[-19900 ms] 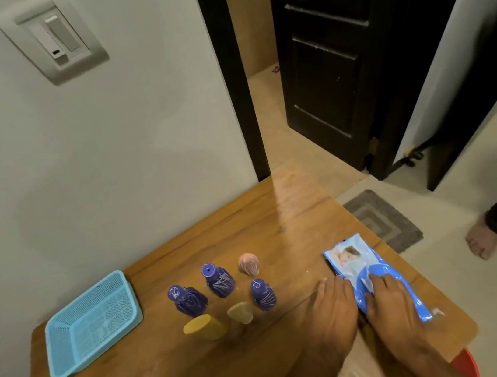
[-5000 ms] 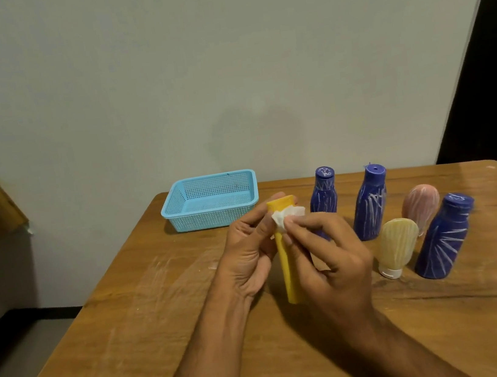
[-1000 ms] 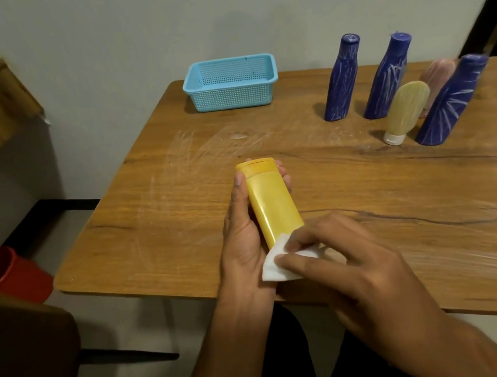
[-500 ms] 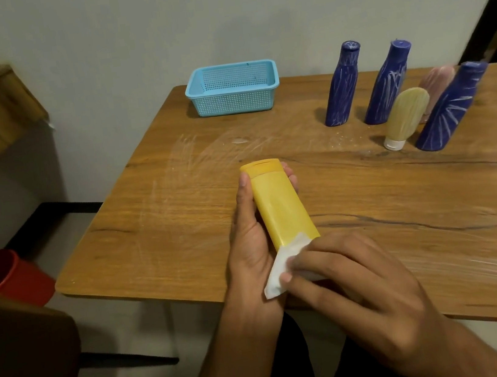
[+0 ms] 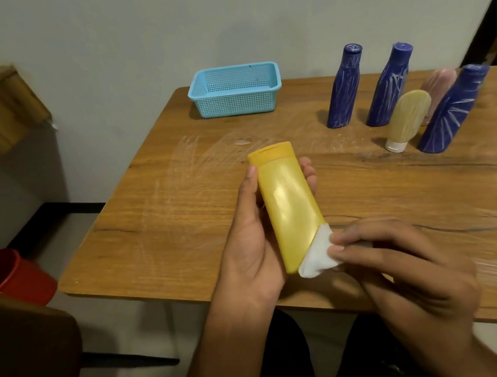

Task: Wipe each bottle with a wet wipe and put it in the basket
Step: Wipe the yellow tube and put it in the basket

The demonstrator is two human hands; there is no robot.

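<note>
Your left hand (image 5: 250, 245) is cradling the yellow bottle (image 5: 289, 206), exposing its face; your right hand (image 5: 401, 262) is pinching the wet wipe (image 5: 316, 257) against its near end.

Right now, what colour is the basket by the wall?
Light blue, with tiny holes all over; the basket shows clearly in the head view.

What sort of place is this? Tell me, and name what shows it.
Probably a room in a home, not a workshop: a scuffed wooden table against a plain painted wall, toiletry-style bottles like the yellow bottle, and a small blue plastic basket.
</note>
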